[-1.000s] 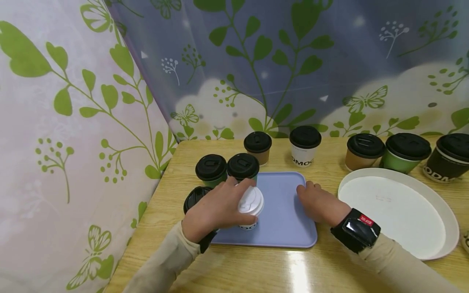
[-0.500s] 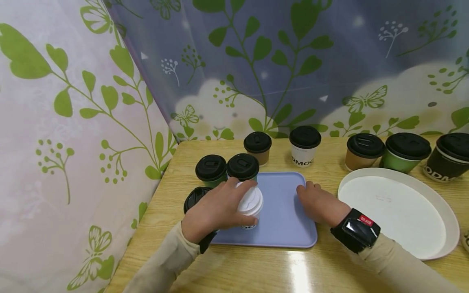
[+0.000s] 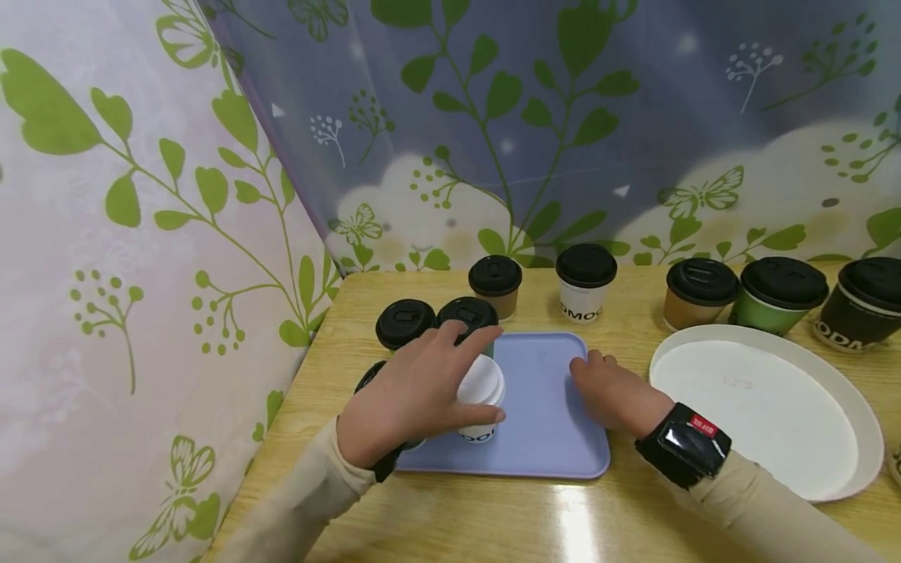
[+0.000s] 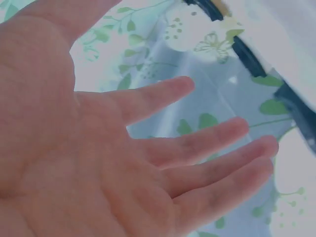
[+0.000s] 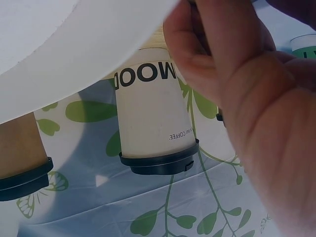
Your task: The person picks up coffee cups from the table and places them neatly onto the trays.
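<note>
Standing between the hands (image 3: 415, 391) (image 3: 619, 396), nearer the left: white-lidded cup (image 3: 482, 391).

Rectangular tray (image 3: 542, 407): plastic-looking, smooth, matt. White lid (image 3: 482, 381): plastic-looking, smooth. White cup (image 5: 155, 108): paper-looking, matt. Round tray (image 3: 767, 422): plastic-looking, smooth. Table (image 3: 507, 516): wood-grained, glossy. Backdrop (image 3: 521, 102): printed cloth, lightly creased. Sleeve (image 3: 774, 500): matt cloth.

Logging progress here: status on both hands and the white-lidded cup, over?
Left hand, fingers spread, at white-lidded cup. Right hand at blue tray, gripping edge. Cup upright on tray. Black-lidded cup close behind.
</note>
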Tool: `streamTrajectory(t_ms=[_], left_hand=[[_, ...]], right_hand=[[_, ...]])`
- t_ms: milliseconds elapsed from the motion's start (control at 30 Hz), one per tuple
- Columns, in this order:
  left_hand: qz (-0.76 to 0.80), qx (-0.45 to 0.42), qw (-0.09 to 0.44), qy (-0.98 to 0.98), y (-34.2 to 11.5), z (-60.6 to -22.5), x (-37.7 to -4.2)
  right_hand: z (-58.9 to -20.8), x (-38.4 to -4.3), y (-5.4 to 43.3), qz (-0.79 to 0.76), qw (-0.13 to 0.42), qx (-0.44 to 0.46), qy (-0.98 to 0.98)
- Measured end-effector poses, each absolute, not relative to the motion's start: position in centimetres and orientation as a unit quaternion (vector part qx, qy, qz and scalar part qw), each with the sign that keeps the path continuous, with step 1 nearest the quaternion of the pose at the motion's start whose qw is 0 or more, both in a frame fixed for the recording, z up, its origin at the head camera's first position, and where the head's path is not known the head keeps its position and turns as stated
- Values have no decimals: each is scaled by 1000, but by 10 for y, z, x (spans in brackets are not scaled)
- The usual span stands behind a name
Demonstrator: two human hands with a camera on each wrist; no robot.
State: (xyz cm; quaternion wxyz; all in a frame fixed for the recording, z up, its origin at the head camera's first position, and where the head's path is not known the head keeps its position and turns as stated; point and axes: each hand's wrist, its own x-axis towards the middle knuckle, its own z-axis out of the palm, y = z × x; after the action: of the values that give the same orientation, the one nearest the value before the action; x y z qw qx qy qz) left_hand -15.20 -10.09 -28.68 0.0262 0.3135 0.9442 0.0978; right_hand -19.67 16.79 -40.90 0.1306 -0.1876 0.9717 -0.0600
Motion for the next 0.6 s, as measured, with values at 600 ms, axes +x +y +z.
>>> streamTrajectory(t_ms=[600], left_hand=[[61,268,83,958,-72,-257,-243]], right_hand=[[-409,-195,169,-47,108,-210,971]])
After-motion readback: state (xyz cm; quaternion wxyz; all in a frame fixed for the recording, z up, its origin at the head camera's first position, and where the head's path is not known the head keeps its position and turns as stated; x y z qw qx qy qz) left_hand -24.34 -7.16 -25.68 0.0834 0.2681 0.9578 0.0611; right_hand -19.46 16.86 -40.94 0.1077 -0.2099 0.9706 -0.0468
